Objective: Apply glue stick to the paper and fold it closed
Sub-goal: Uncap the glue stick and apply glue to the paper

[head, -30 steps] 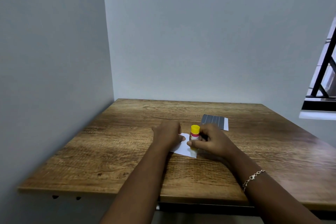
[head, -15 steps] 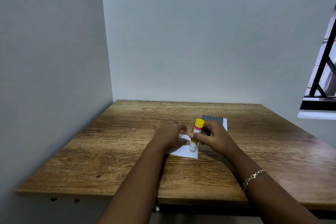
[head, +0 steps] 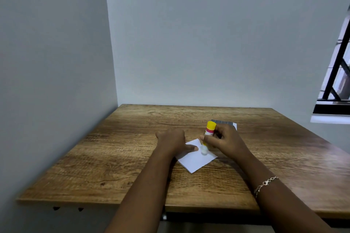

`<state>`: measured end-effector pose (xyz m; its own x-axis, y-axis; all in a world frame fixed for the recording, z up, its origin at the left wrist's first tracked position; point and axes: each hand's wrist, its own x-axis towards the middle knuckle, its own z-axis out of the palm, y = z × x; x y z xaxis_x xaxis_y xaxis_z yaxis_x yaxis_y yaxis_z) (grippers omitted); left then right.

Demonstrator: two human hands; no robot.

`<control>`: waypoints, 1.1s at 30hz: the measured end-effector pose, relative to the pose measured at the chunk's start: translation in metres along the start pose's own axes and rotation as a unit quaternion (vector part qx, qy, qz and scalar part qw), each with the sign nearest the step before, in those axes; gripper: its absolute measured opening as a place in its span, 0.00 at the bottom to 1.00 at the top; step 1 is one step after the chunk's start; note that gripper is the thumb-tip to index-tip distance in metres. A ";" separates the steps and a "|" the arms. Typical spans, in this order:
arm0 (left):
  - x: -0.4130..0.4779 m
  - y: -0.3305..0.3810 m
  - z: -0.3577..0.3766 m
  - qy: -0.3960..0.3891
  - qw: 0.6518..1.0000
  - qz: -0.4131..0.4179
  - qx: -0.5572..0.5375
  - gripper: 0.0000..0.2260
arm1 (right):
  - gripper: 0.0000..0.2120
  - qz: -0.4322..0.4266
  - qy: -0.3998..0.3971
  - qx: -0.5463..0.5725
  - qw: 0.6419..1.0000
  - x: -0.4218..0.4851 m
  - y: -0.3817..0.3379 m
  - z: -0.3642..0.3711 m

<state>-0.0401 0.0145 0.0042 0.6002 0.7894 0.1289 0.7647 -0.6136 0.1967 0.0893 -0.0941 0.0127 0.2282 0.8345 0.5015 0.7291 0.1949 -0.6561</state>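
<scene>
The right hand (head: 225, 140) is gripping the glue stick (head: 209, 132), fingers and thumb curled round its middle, yellow end up and soft tip down on the paper (head: 197, 161); the left hand (head: 170, 138) is pressing down on the left part of the paper, thumb lying on it, grasping nothing; the paper is lying near the middle of the wooden table (head: 132, 157), one corner pointing at the near edge; a grey sheet (head: 223, 122) is lying just beyond the right hand; I think the gluing is going on and the fold is not yet done; to do it well, the stick should be rubbing gently in short strokes, away from the left thumb, so the paper is not wrinkling or sliding; the left hand should be pushing down firmly; pushing too hard could be tearing the paper or smearing glue onto the table
</scene>
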 end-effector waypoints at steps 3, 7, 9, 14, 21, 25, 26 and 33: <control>0.000 0.000 0.001 0.002 1.000 -0.009 0.002 0.24 | 0.09 0.000 0.004 -0.036 0.999 -0.001 0.001 -0.003; 0.001 0.000 0.002 0.003 1.000 -0.013 -0.001 0.24 | 0.10 0.003 0.008 -0.088 0.996 -0.004 0.004 -0.007; 0.002 0.000 0.002 0.001 1.000 -0.013 -0.002 0.24 | 0.10 0.011 0.022 -0.094 0.995 -0.007 0.006 -0.009; 0.002 -0.001 0.004 0.006 1.000 -0.014 -0.013 0.23 | 0.12 0.017 0.050 -0.079 0.995 -0.012 0.008 -0.013; 0.001 -0.001 0.004 0.013 1.000 -0.015 -0.018 0.23 | 0.10 0.027 0.023 -0.092 0.995 -0.012 0.007 -0.009; 0.002 -0.001 0.005 0.015 1.000 -0.015 -0.022 0.23 | 0.10 0.018 0.007 -0.094 0.995 -0.013 0.006 -0.008; 0.002 -0.001 0.005 0.015 0.999 -0.016 -0.023 0.23 | 0.10 0.014 0.002 -0.091 0.996 -0.013 0.005 -0.008; 0.001 -0.001 0.004 0.014 0.999 -0.017 -0.032 0.22 | 0.10 -0.013 -0.028 -0.065 0.997 -0.015 0.001 -0.004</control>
<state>-0.0392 0.0156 0.0001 0.5670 0.8103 0.1478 0.7675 -0.5849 0.2625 0.0891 -0.1088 0.0071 0.1736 0.8585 0.4826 0.8124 0.1521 -0.5629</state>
